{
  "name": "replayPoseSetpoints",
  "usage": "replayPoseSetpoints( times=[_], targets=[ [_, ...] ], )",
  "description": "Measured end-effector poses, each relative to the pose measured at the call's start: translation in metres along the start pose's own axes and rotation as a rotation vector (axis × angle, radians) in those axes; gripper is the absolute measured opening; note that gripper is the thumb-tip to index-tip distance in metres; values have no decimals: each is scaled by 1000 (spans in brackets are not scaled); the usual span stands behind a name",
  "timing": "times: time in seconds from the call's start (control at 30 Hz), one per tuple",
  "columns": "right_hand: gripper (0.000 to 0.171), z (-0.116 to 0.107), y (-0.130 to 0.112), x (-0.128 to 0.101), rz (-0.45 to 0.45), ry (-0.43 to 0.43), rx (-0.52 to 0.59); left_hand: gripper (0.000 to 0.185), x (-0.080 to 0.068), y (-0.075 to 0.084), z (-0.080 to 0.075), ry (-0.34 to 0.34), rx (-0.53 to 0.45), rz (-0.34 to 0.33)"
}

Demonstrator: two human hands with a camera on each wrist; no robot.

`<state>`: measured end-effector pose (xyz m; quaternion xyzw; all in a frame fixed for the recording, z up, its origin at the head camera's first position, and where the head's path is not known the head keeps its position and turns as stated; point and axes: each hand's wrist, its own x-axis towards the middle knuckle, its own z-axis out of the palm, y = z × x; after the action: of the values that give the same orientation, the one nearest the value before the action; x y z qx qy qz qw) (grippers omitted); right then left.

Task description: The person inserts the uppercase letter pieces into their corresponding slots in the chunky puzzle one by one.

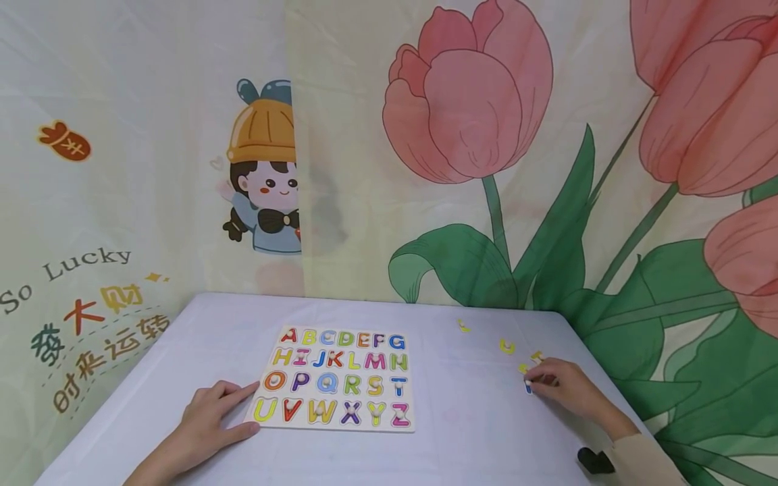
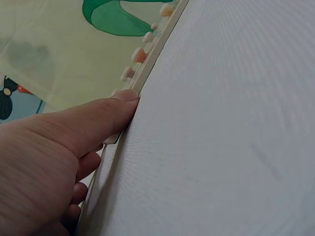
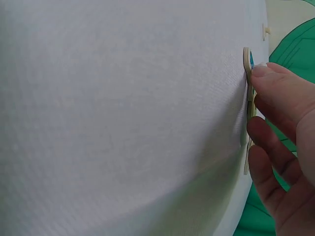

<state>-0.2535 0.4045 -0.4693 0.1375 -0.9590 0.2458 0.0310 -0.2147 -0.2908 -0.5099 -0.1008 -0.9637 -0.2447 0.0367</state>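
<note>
A white alphabet puzzle board [image 1: 338, 429] lies flat, with rows of coloured letters and small knobs. At its left edge rests my left hand [image 1: 203, 422], index finger outstretched and thumb at the near corner. In the left wrist view the thumb [image 2: 93, 123] presses on the board's edge [image 2: 160, 46]. Off to the right, my right hand [image 1: 562, 385] pinches a blue letter piece [image 1: 528, 387] between thumb and fingers. The right wrist view shows this letter piece [image 3: 247, 59] edge-on, close over the cloth; its full shape is hidden.
Several yellow letter pieces lie on the white-clothed table, among them an L [image 1: 464, 327] and a U [image 1: 507, 347]; another yellow piece [image 1: 537, 356] is beside the right hand. A black object [image 1: 595, 461] sits near the right sleeve. A printed curtain [image 1: 340, 169] hangs behind.
</note>
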Motion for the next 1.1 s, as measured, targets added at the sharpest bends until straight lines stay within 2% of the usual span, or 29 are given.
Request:
replayPoseSetpoints(
  times=[0.3,0.5,0.6,0.8,1.1],
  targets=[
    [14,0,-10,7,-15,18,-18,88,0,0,0,-3,-3,-8],
    [11,8,-34,11,-55,24,-14,87,0,0,-1,-10,-5,-21],
    [10,15,-49,13,-45,53,-25,87,0,0,-1,-13,-8,-25],
    [11,30,-74,16,49,93,8,87,0,0,-1,-17,-12,-30],
    [13,46,-90,17,168,60,29,87,0,1,-2,-18,-15,-11]
  ],
)
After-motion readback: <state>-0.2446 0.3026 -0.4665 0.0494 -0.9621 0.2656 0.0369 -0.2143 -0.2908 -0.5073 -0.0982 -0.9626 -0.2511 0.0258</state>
